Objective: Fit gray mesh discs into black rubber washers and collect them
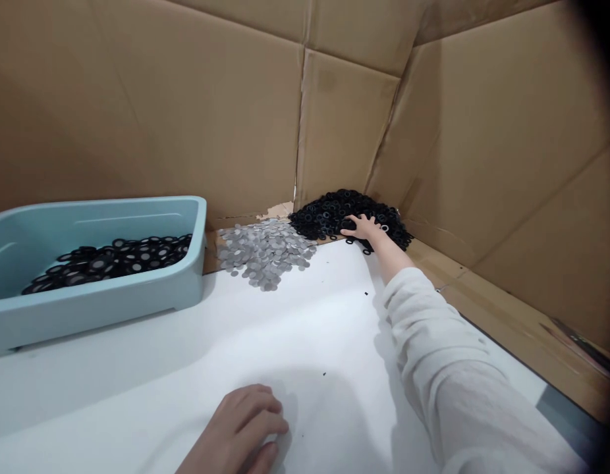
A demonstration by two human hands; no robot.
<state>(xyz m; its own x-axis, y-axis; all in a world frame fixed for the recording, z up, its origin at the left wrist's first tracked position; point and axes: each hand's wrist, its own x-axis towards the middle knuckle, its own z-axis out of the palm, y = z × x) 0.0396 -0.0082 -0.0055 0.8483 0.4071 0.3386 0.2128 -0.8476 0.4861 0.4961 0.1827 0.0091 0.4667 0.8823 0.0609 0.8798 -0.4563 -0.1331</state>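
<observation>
Black rings (325, 212) heaped just right of the grey disc pile (265, 251) bear the right hand (363, 227), fingers bent into the heap, grip indiscernible. Well in front of the discs, the left hand (240, 428) lies loosely curled, contents hidden. Risk: a careless rake could spill rings among the adjoining discs.

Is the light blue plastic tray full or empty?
Partly filled. The light blue plastic tray holds a shallow layer of black discs; its walls rise well above it.

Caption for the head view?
Right hand on black rings beside grey discs; left hand rests on white table.
</observation>
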